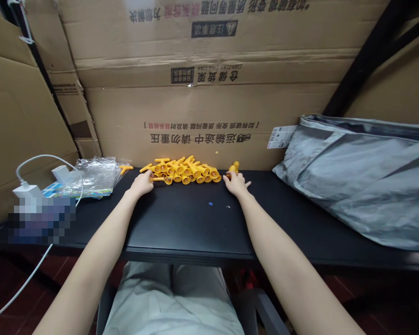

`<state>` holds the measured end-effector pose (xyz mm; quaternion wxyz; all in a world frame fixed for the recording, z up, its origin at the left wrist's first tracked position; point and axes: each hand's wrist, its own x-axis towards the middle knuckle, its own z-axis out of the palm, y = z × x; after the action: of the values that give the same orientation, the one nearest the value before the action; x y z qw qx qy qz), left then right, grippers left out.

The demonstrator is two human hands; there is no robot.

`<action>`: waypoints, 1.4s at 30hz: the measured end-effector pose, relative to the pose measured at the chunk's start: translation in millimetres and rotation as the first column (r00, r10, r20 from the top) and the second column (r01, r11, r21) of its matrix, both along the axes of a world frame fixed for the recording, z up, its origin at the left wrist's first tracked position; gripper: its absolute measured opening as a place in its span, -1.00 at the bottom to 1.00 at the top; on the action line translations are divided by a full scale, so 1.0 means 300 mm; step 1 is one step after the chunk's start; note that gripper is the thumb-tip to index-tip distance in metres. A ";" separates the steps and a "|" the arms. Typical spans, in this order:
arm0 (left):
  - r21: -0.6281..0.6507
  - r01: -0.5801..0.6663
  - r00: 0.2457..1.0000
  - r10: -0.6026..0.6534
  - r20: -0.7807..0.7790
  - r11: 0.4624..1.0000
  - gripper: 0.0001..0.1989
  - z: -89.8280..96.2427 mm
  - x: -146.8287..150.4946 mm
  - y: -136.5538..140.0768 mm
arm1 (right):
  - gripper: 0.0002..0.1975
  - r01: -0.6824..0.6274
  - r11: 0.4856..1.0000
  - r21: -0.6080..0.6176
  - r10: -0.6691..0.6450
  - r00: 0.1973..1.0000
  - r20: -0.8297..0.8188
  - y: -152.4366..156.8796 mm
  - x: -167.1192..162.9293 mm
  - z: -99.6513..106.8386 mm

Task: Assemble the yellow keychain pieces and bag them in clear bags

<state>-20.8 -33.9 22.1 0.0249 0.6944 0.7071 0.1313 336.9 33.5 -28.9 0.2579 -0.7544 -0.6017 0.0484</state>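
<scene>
Against the cardboard lies a stacked row of yellow plastic pieces, with round cup-shaped ends facing me and T-shaped handles among them. My left hand is at the row's left end, its fingers closed on a yellow T-handled piece that points right. Just past the right end, my right hand has thumb and forefinger around another yellow piece, which stands up behind the fingers; its lower part is hidden. The outer fingers of that hand are spread. One loose yellow T-shaped piece lies farther left, by the clear plastic.
Clear plastic bags and a white charger with cable occupy the left of the black table. A grey fabric bag fills the right side. Large printed cardboard stands behind. A small blue dot lies on the tabletop.
</scene>
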 end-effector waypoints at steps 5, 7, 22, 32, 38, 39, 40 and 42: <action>0.089 0.075 0.995 -0.080 0.054 0.993 -0.72 -0.015 0.005 0.010 | -0.65 -0.051 0.950 0.309 0.094 0.988 -0.126 -0.026 -0.040 0.074; 0.110 0.104 0.991 -0.112 0.073 0.988 -0.72 -0.020 0.008 0.012 | -0.64 -0.147 0.902 0.406 0.210 0.971 -0.115 -0.043 -0.074 0.112; 0.171 0.214 0.964 -0.237 0.125 0.962 -0.74 -0.030 0.015 0.016 | -0.65 -0.814 0.507 0.284 0.816 0.560 0.146 -0.144 -0.306 0.133; 0.196 0.330 0.914 -0.364 0.177 0.923 -0.74 -0.017 0.038 0.003 | -0.64 -0.802 0.527 0.282 0.836 0.548 -0.005 -0.172 -0.334 0.121; 0.212 0.376 0.899 -0.411 0.151 0.902 -0.75 -0.021 0.034 0.006 | -0.69 -0.784 0.561 0.265 0.824 0.499 -0.268 -0.173 -0.328 0.125; 0.224 0.382 0.896 -0.419 0.146 0.896 -0.76 -0.022 0.036 0.005 | -0.71 -0.782 0.568 0.255 0.811 0.480 -0.333 -0.175 -0.331 0.124; 0.237 0.388 0.893 -0.427 0.141 0.890 -0.76 -0.022 0.038 0.004 | -0.72 -0.778 0.579 0.245 0.793 0.466 -0.393 -0.177 -0.335 0.124; 0.255 0.398 0.887 -0.440 0.138 0.881 -0.77 -0.021 0.044 0.002 | -0.70 -0.759 0.613 0.220 0.740 0.454 -0.496 -0.181 -0.347 0.123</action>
<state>-7.7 -33.3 15.8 0.0439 0.8137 0.5147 0.2665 232.8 -20.8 7.9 0.3558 -0.3692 -0.7712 0.3774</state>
